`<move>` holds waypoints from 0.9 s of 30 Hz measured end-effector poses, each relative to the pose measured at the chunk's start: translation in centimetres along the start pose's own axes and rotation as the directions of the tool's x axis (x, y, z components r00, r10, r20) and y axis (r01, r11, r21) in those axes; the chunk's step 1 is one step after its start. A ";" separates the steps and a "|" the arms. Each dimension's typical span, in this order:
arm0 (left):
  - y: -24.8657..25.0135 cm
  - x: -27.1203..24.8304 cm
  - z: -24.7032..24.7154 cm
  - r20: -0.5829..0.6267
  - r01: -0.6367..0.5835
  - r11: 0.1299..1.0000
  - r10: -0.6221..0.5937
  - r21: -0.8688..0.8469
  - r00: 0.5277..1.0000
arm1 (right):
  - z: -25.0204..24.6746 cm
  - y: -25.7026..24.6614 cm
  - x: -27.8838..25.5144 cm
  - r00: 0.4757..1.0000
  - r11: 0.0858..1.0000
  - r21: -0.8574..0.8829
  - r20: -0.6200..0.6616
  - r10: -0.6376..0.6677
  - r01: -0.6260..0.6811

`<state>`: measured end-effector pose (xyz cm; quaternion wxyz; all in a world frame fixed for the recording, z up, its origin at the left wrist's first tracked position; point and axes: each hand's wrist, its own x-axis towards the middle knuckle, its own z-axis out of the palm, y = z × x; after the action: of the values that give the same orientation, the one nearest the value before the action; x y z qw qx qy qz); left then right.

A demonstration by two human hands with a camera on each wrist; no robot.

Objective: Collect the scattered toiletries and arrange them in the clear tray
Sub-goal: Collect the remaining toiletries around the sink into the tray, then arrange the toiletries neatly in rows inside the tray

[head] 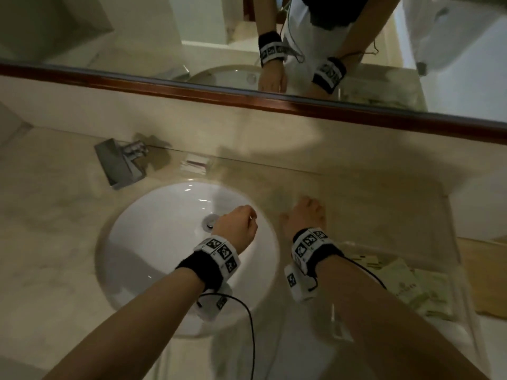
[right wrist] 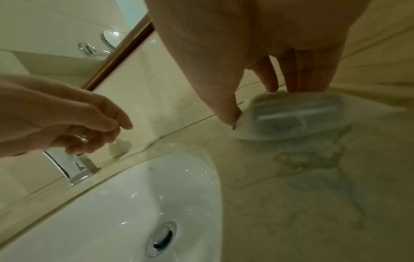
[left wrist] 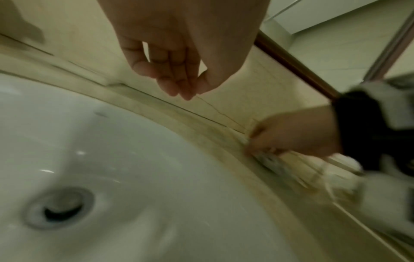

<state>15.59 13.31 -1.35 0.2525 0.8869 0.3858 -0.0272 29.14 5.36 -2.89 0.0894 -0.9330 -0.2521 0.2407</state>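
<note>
Right hand: thumb and fingertips pinch sachet on counter, 3 o'clock of sink, seemingly to lift it.
Left hand: loosely curled, empty, spare over sink.
Tray: 4 o'clock, holding packets.

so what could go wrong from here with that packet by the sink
The right hand has the clear packet only by fingertips at its edge, close to the sink; a slip could send it in, toward the drain.
The other packet, behind the sink, is pale against the counter and might get missed.
</note>
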 end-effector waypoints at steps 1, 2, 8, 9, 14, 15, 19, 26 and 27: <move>-1.3 0.9 -0.8 -0.030 0.044 0.999 -0.044 -0.002 0.999 | 0.3 -0.2 0.1 0.999 0.999 -0.033 -0.021 0.026 -0.026; -2.9 1.8 -1.6 -0.059 0.085 0.996 -0.086 -0.006 0.995 | 0.7 -0.3 0.2 0.998 0.997 -0.066 -0.041 0.042 -0.044; -11.2 8.2 -6.4 -0.106 0.269 0.948 -0.254 0.167 0.961 | 1.3 -1.6 1.4 0.981 0.984 -0.052 -0.107 0.163 -0.170; -12.0 9.3 -7.0 -0.085 0.274 0.944 -0.263 0.183 0.961 | 1.2 -1.9 1.6 0.980 0.985 -0.030 -0.110 0.168 -0.173; -14.5 12.5 -7.5 0.072 0.143 0.945 -0.171 0.295 0.983 | 0.1 -4.6 1.8 0.976 0.937 0.312 -0.098 0.194 -0.155; -14.7 12.7 -7.3 0.077 0.115 0.936 -0.149 0.331 0.986 | 0.1 -5.1 1.6 0.976 0.918 0.374 -0.116 0.186 -0.131; -14.8 12.1 -6.4 0.054 -0.006 0.875 -0.023 0.484 0.998 | 0.9 -6.5 0.0 0.972 0.888 0.459 -0.187 0.142 -0.041; -9.0 7.6 -6.3 0.039 -0.218 0.953 0.215 0.208 0.976 | 1.1 -6.1 -3.2 0.972 0.813 0.582 -0.198 0.124 0.015; -7.5 6.4 -6.0 0.030 -0.292 0.944 0.291 0.150 0.956 | 1.0 -5.8 -3.7 0.971 0.788 0.615 -0.204 0.126 0.027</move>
<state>13.97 24.71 -0.89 0.1863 0.9509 0.2463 -0.0223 23.42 8.46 -0.61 0.4099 -0.8814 -0.1234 0.1999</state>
